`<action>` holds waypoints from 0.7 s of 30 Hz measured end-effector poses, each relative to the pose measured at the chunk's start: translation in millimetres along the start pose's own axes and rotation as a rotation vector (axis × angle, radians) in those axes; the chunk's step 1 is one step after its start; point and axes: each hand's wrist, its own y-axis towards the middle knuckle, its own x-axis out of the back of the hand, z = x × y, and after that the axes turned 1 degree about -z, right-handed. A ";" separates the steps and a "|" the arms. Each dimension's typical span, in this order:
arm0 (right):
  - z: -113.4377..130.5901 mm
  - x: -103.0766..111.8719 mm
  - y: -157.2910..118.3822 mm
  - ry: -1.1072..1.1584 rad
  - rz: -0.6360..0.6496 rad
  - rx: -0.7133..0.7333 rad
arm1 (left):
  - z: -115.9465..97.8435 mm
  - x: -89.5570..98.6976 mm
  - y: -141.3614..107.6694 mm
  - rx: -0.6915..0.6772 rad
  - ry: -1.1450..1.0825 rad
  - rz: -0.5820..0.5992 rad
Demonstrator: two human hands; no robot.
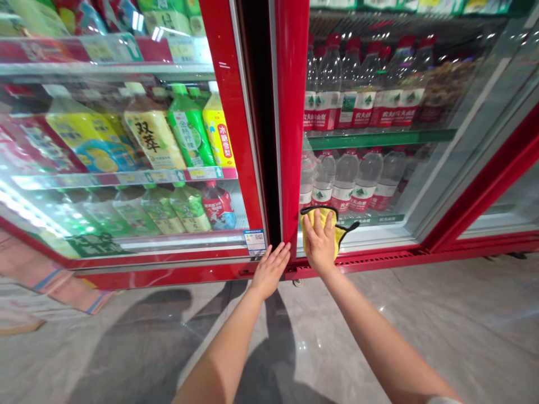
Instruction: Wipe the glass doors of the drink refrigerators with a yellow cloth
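Note:
My right hand [319,243] holds a yellow cleaning cloth [339,235] with black edging flat against the lower left of the right cooler's glass door [425,185]. Its fingers are extended over the cloth, and one corner sticks out to the right. My left hand [272,270] is open, its fingertips resting at the bottom of the red door frame [290,168], by the dark gap between the two coolers. Behind the glass, just above the cloth, stand clear water bottles [347,177] with red and white labels.
The left cooler holds several drink bottles [151,129] on lit shelves. A price label [255,241] is stuck at its lower right corner. Pink cartons [42,275] stand on the floor at left. Grey tiles [421,314] show my shadow, and a small caster [297,282] sits under the right cooler.

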 end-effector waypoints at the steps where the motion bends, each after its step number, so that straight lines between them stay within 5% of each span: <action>1: 0.0 2.3 4.4 -0.006 0.023 0.072 | -1.3 -2.1 -1.9 -0.007 0.008 0.025; 7: -16.2 21.0 25.2 -0.007 0.059 0.561 | -2.1 -8.8 -12.3 -0.002 0.042 0.085; 13: -12.8 49.7 86.8 -0.031 -0.023 0.507 | -3.8 -11.9 -12.4 0.008 0.039 0.102; 18: -23.1 41.5 61.4 -0.005 0.116 0.757 | -8.3 -13.0 -16.2 -0.007 0.028 0.109; 21: -22.6 42.6 54.1 -0.006 0.201 0.737 | -8.7 -12.5 -17.8 -0.014 0.031 0.119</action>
